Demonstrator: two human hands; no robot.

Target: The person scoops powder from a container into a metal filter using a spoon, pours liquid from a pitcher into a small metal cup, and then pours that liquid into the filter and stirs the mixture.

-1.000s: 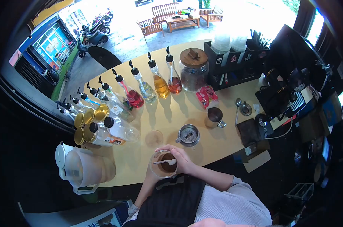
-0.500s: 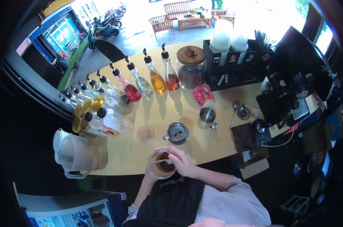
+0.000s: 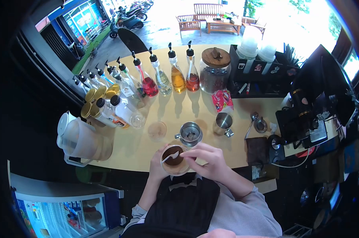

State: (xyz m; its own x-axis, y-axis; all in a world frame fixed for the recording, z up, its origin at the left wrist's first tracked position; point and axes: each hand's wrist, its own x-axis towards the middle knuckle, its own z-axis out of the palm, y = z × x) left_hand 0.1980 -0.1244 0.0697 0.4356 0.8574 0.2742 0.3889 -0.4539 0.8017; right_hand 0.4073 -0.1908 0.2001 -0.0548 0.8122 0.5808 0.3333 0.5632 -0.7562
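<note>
My left hand (image 3: 158, 166) is wrapped round a clear round container (image 3: 174, 169), held tilted near the counter's front edge. Dark brown powder (image 3: 172, 150) shows through its mouth. A small pale spoon (image 3: 170, 157) lies across the opening. My right hand (image 3: 206, 159) is at the right side of the rim, thumb and fingers pinched at the spoon's end; the fingertips partly hide the grip. Just beyond stands a steel cup (image 3: 190, 134) with a handle and some dark bits inside. A clear round disc (image 3: 157, 131) lies to its left.
Syrup bottles with pump tops (image 3: 150, 85) line the back left. A pitcher (image 3: 82, 137) stands at the left edge, a wooden-lidded jar (image 3: 214, 75) at the back. Right of centre are a steel pitcher (image 3: 223, 124), a pink packet (image 3: 222, 100) and a coffee machine (image 3: 302, 115).
My right hand has moved from over the container's rim to its right side, fingers now pinched at the spoon. The spoon's angle has changed. The camera view has shifted.
</note>
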